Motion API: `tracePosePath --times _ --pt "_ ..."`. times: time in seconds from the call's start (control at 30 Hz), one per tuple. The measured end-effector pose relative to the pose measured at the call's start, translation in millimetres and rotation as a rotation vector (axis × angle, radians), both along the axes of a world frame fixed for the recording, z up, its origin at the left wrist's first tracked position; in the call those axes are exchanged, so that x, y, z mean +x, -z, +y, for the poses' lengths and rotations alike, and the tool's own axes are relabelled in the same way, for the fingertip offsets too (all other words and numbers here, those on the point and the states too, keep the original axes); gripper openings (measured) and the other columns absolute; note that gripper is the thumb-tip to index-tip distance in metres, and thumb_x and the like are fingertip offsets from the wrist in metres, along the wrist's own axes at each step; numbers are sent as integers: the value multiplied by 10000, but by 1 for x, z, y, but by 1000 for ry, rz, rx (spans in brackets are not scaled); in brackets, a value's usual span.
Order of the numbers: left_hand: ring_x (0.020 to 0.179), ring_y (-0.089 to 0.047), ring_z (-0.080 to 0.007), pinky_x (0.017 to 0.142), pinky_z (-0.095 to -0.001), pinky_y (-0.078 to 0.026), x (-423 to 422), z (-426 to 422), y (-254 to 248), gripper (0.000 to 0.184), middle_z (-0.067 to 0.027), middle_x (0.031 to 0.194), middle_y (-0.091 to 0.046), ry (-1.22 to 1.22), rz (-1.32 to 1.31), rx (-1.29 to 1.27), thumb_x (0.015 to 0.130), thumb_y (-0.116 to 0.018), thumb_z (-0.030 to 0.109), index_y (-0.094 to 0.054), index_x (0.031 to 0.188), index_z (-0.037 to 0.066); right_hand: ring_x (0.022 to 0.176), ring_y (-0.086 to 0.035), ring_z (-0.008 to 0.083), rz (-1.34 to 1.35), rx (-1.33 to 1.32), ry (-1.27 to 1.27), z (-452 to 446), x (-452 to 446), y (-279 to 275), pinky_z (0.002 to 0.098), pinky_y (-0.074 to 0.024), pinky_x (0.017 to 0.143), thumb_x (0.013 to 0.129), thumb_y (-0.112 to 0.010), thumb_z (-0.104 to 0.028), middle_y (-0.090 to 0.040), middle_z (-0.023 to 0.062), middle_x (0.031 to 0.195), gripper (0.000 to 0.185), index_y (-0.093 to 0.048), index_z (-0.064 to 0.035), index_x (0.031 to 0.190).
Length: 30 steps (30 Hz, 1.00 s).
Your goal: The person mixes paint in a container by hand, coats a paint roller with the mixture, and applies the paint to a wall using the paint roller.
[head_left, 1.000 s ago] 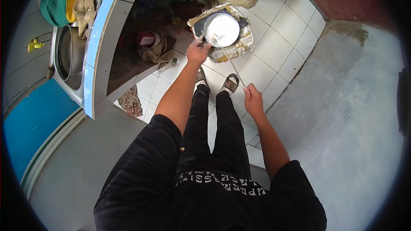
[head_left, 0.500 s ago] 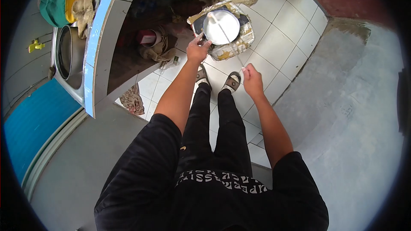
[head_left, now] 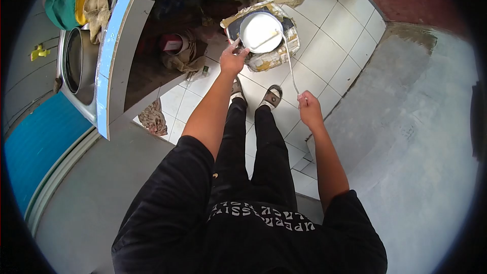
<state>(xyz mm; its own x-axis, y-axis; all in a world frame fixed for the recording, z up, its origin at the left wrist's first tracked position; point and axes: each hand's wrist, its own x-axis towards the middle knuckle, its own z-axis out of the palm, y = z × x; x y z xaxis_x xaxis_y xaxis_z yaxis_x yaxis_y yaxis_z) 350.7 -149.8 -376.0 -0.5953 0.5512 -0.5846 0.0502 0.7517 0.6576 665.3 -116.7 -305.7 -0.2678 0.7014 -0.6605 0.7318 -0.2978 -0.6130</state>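
A round bucket of white paint [head_left: 259,24] stands on a paint-crusted, worn box-like support [head_left: 274,61]. My left hand [head_left: 234,62] grips the near left side of the bucket, thumb and fingers at its rim. In my right hand [head_left: 309,109], to the right of my feet, is the end of a paint roller [head_left: 290,66] with a long thin handle. Its white roller head lies across the paint inside the bucket, near the right rim. My right fingers are wrapped round the handle and hide its end.
White floor tiles [head_left: 324,30] surround the support, and a grey wall [head_left: 395,116] rises on the right. At left, a blue-edged tiled counter [head_left: 105,71] bears a metal pot [head_left: 89,63]. Below it sit a red-and-white container [head_left: 173,44] and crumpled cloth [head_left: 153,117].
My right hand has moved right and slightly toward me with the roller. The roller head has turned and shifted toward the bucket's right rim. My left hand stays at the bucket.
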Motion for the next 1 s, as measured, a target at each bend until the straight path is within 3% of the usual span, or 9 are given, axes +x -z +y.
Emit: tracePosePath --times 0.17,0.27,0.6,0.77,1.0 --pt "1036 -701 -201 960 -355 -512 -1 3 -8 657 -107 1112 -751 12 8 -52 840 -816 339 -589 1439 191 670 -591 397 -61 27 -56 13 -29 5 459 -476 662 993 -586 -252 -605 230 718 247 -605 -17 917" --pt "1032 -704 -207 957 -357 -514 -3 5 -9 653 -106 1108 -753 34 29 -74 838 -817 354 -594 1436 214 715 -624 410 -60 27 -63 7 -32 2 464 -486 678 990 -589 -247 -627 237 753 239 -626 -19 928" --pt "1033 -699 -210 963 -356 -514 -5 1 -5 666 -91 1095 -749 33 22 -75 827 -818 389 -597 1433 223 679 -630 392 -160 99 -71 -6 -42 -28 461 -485 654 1010 -576 -228 -621 226 715 233 -629 -12 939" --pt "1051 -703 -227 975 -367 -514 -5 5 -16 670 -93 1097 -754 56 35 -92 821 -819 393 -598 1430 224 613 -579 359 -87 291 -12 -13 -56 -29 422 -474 627 1010 -571 -199 -602 209 689 236 -631 5 905" --pt "1062 -693 -273 953 -387 -522 -7 7 -16 669 -102 1143 -736 93 36 -99 821 -810 394 -589 1434 240 628 -584 354 9 143 43 -30 -41 -4 427 -478 638 998 -568 -198 -603 213 710 236 -645 7 909"
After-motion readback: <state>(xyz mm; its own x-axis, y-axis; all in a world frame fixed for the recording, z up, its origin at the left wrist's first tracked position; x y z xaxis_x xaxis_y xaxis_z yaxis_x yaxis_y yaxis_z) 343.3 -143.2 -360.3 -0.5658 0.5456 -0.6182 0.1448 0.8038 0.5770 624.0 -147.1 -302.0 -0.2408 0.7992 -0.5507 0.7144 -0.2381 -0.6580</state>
